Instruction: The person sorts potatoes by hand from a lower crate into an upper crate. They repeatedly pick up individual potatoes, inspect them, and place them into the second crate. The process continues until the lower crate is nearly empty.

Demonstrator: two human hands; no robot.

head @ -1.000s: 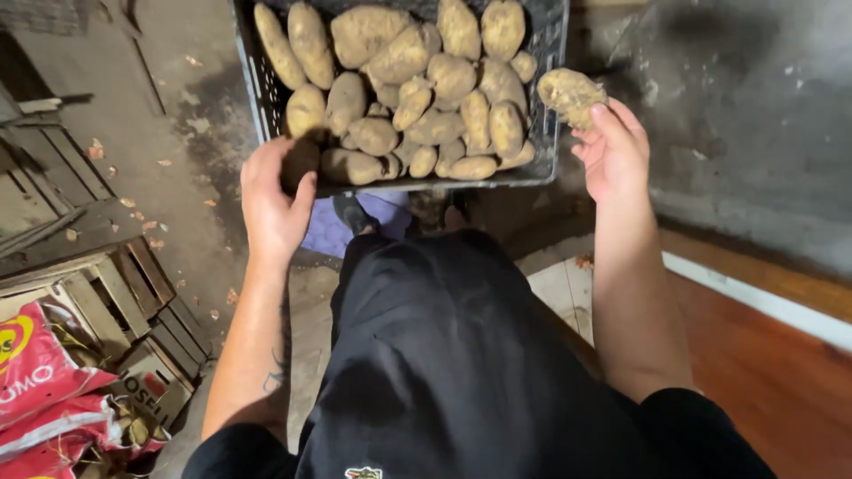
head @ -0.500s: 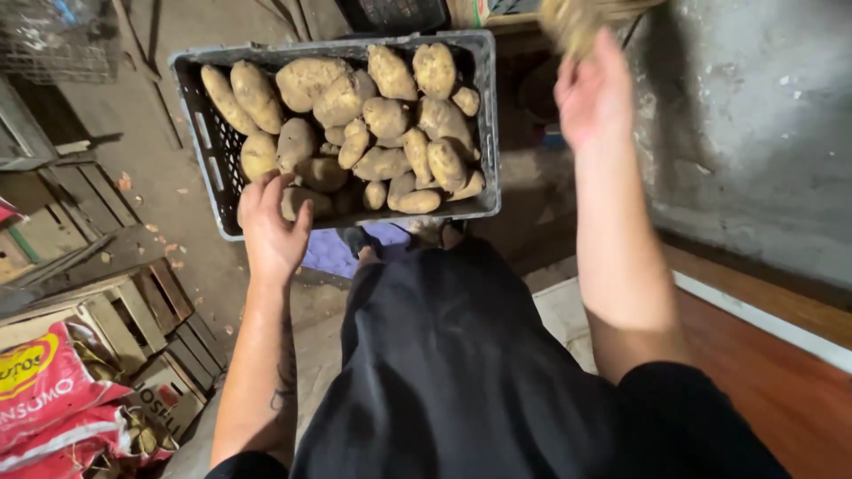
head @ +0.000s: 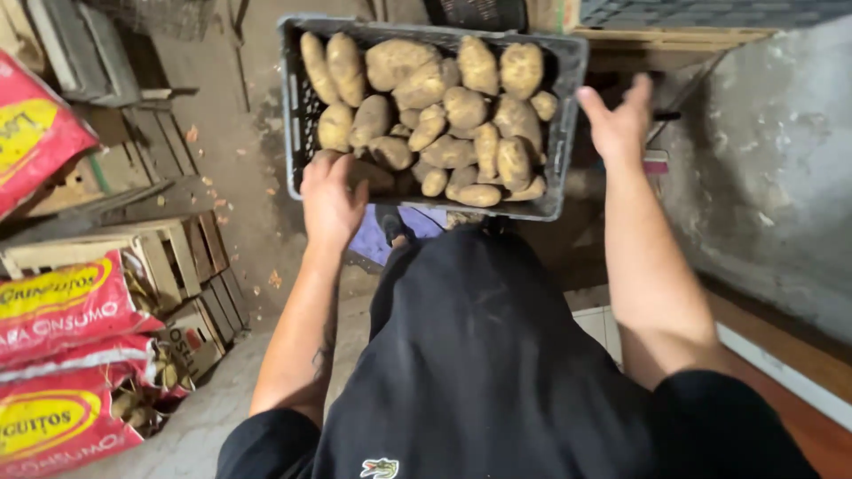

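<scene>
At 12 o'clock from my body sits a dark grey plastic crate (head: 557,133) with latticed walls, heaped with potatoes (head: 444,106), brown and dusty, various sizes. My left hand (head: 333,200) is on the crate's near-left corner at about 11 o'clock, fingers curled over the rim and down onto a potato there; it looks clenched on the rim, though whether the fingers close on the potato too, I cannot tell. My right hand (head: 617,124) is up at 1 o'clock, just beside the crate's right wall, palm open, fingers spread, holding nothing, released. It looks close to the wall, contact unclear.

Crate stands on the floor just ahead of my knees, long side toward me. Black shirt (head: 479,355) fills the bottom centre of the view, small logo at the lower hem area. Under the crate's near edge, a bit of purple-blue cloth (head: 377,235) shows, with a dark shoe just beside it.

At 9 o'clock, wooden crates (head: 177,257), slatted, stacked on their sides. At 8 o'clock, red sacks (head: 62,310) with yellow print lie stacked, touching the wooden crates. Another red sack at 10 o'clock, upper left edge. Concrete floor (head: 240,204) between them and the crate, scattered with small scraps. At 2 o'clock, a rough grey wall (head: 781,177); at 4 o'clock, a reddish-brown floor strip (head: 799,390) with a white edge.
</scene>
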